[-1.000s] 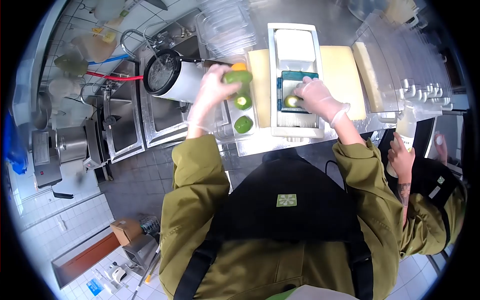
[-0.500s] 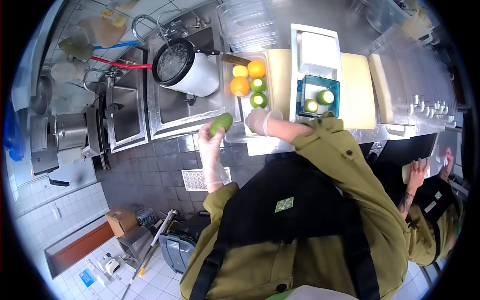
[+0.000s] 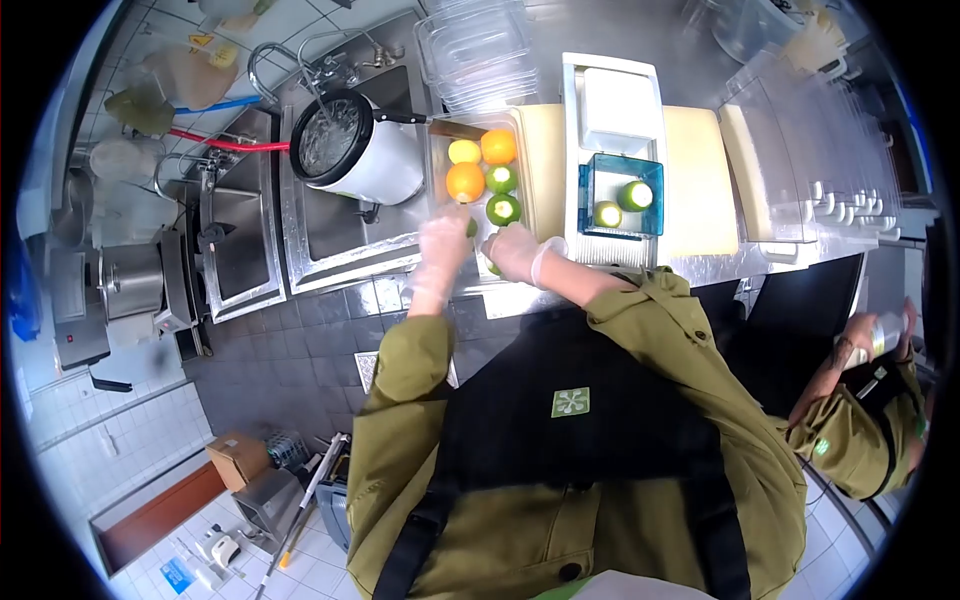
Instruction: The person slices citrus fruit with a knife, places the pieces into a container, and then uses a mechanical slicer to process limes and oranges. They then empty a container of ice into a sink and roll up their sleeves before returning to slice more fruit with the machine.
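Observation:
Both hands wear clear gloves and meet at the front of a clear tray (image 3: 528,180). My left hand (image 3: 442,250) is closed on a green fruit (image 3: 471,228), of which only a small part shows. Close beside it, my right hand (image 3: 515,254) is closed round another green fruit (image 3: 493,267), mostly hidden by the fingers. Behind the hands in the tray lie an orange (image 3: 465,183), a second orange (image 3: 498,146), a yellow fruit (image 3: 464,151) and two limes (image 3: 503,209). A knife (image 3: 456,129) rests across the tray's back left corner.
Left of the tray, a white pot (image 3: 375,160) fills with water in the sink (image 3: 300,225). To the right stand a white holder (image 3: 654,95), a teal bin (image 3: 650,220) with two cut limes and a cutting board (image 3: 700,180). A co-worker (image 3: 860,430) stands far right.
My left hand has moved right, bringing its green fruit to the tray's front edge beside my right hand. The co-worker's hands have shifted and now hold a clear container.

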The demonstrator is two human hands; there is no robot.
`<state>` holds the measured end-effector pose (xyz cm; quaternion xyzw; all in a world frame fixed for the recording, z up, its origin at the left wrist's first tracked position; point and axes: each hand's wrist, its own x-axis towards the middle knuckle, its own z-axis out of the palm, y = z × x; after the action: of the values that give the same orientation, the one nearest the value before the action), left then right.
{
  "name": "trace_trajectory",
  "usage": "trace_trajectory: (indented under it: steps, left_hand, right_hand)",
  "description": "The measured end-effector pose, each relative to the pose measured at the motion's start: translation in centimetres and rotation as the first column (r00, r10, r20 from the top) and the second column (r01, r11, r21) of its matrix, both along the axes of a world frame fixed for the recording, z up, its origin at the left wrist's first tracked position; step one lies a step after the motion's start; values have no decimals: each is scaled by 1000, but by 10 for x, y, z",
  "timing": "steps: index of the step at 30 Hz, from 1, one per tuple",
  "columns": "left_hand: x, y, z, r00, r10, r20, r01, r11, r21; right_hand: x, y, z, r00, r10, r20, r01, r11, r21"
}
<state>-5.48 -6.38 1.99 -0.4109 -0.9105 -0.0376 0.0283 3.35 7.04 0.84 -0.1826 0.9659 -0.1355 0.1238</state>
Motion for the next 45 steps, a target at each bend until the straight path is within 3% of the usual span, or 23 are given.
trace_trajectory:
  steps: [2,3,6,8,9,12,16,19,20,22,23,24,26,28,29,31,32,33,37,41,45]
  left_hand:
    - [-9,9,-22,992,-106,-68,88,971,-223]
    - [-9,13,-16,982,-164,-97,129,946,-296]
    - [-5,16,-2,983,-185,-18,183,979,-94]
    - [-6,13,-4,982,-187,11,187,981,-55]
    - [-6,11,-5,982,-188,23,189,981,-36]
    - [-4,3,-10,961,-231,-154,237,971,24]
    - [6,-9,-7,991,-98,-91,101,995,24]
    - [13,-16,9,999,-37,-12,37,996,79]
    - [15,-16,20,1000,-17,4,17,996,88]
    - [15,-12,27,998,55,-5,-54,988,143]
    - [20,3,53,994,103,29,-106,984,143]
    - [24,19,69,996,29,79,-46,974,223]
    - [32,58,92,980,-127,151,59,920,387]
    - [44,106,112,933,-357,45,299,839,455]
    - [51,128,119,901,-430,61,354,809,470]
    - [52,153,122,914,-402,62,355,862,361]
    - [51,162,124,919,-391,55,358,884,301]
    - [53,165,126,943,-325,75,300,924,235]
    - [73,138,128,977,-132,170,63,931,360]
    - [87,118,115,945,-175,276,38,898,438]
    - [93,117,108,940,-198,279,33,865,501]
  right_hand:
    - [-6,-1,-2,995,-21,98,14,998,63]
    - [-7,-1,2,997,-70,23,69,996,64]
    - [-9,1,3,945,-219,-242,246,965,85]
    - [-17,1,-10,825,-314,-469,405,908,104]
    - [-20,1,-13,834,-324,-446,429,890,155]
    - [-23,0,-21,871,-252,-423,404,856,321]
    - [-27,5,-13,905,-313,-290,379,901,212]
    - [-12,9,21,846,-421,-326,404,907,-123]
    - [1,14,44,822,-501,-271,414,852,-321]
    - [27,32,101,776,-618,-126,397,634,-663]
    - [41,50,121,753,-652,-88,396,557,-730]
    - [58,69,133,732,-680,-49,388,474,-791]
    - [85,112,136,590,-802,-92,445,419,-792]
    - [108,146,149,454,-890,-48,511,304,-804]
    - [110,155,150,486,-869,-96,517,374,-770]
    - [115,168,154,548,-816,-183,516,502,-694]
    - [110,166,155,616,-775,-140,520,533,-667]
    - [102,164,149,645,-738,-196,520,613,-595]
    - [79,163,117,754,-540,-374,415,833,-366]
    - [69,168,89,813,-372,-448,372,924,-92]
    - [71,173,91,834,-403,-376,342,914,-220]
